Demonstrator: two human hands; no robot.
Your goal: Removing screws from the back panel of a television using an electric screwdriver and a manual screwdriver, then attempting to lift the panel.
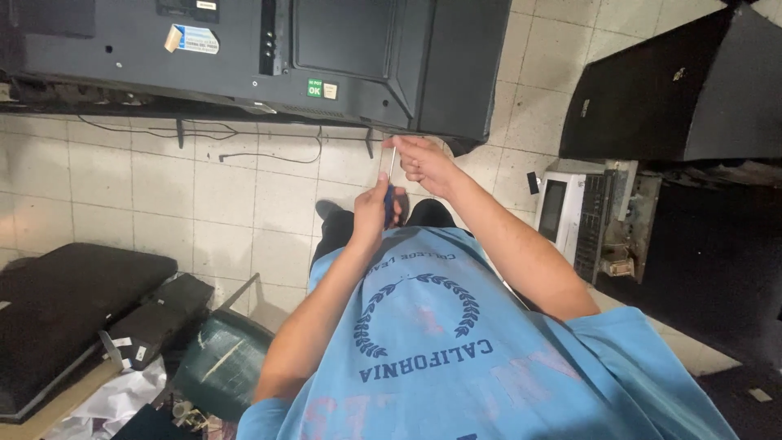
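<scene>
I stand over a tiled floor (pixel 244 204), facing the black back panel of a large television (pixel 358 49). My left hand (pixel 373 213) is shut on the blue handle of a screwdriver (pixel 388 175), whose pale shaft points up at the television's lower edge. My right hand (pixel 423 163) pinches the shaft near its tip, just under that edge. Both hands meet in front of my light blue shirt (pixel 440 342).
Black cables (pixel 269 155) trail on the floor under the television. Flat black panels (pixel 65 301) and a dark green object (pixel 216 358) lie at lower left. A white appliance (pixel 570 208) and black cabinets (pixel 676 90) stand at right.
</scene>
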